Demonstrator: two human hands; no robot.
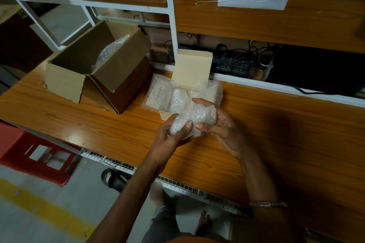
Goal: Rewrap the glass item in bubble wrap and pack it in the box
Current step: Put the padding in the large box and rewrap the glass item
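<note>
Wooden tabletop (276,134) lies under both hands, its wire edge rail (177,183) nearest the person. Left hand (169,134) and right hand (219,122) both curl round the bubble-wrapped bundle (197,116) — thumbs pressing its front, held just above the surface. Just beyond the grip sits the small cream box (192,69), lid up, lined with bubble wrap (164,94). Farther left, well apart — a brown carton (102,61), open, more wrap inside.

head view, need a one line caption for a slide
Both hands grip a bubble-wrapped bundle above the wooden desk, beside an open cream box.
</note>
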